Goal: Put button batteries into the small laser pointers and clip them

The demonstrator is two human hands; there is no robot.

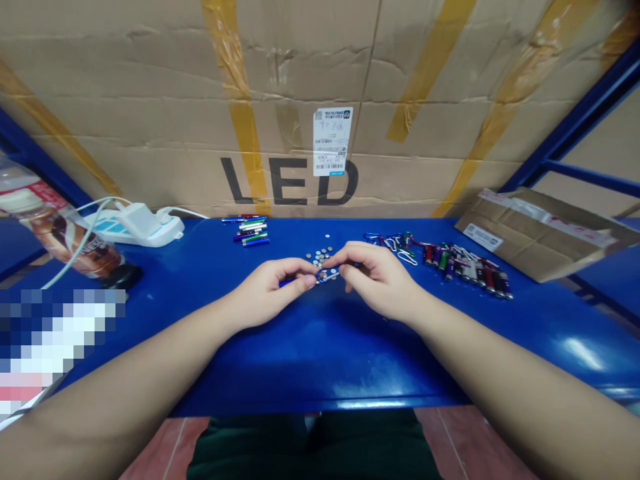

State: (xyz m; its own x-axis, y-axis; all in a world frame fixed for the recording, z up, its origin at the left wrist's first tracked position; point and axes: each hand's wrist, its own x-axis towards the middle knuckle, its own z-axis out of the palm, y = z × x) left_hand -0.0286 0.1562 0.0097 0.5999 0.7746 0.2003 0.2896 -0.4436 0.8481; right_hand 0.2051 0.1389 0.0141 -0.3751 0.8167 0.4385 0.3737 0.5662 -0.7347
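Over the middle of the blue table, my left hand (pixel 273 291) is closed in a pinch on a small blue tube (pixel 285 283), mostly hidden by the fingers. Opposite it, my right hand (pixel 377 277) has its fingers curled in, the index fingertip near the tip of my left hand. A slim silver piece (pixel 332 275) shows at the right fingers; its kind is too small to make out. Just behind the fingertips lies a loose pile of small round silver button cells (pixel 321 255), partly covered by the hands.
Several coloured metal tubes (pixel 253 230) lie at the back left. To the right are keychain flashlights (pixel 470 267) and carabiners (pixel 407 257), beside a small carton (pixel 550 230). A power strip (pixel 135 225) and a bottle (pixel 75 240) stand left. A large LED carton (pixel 295 87) backs the table.
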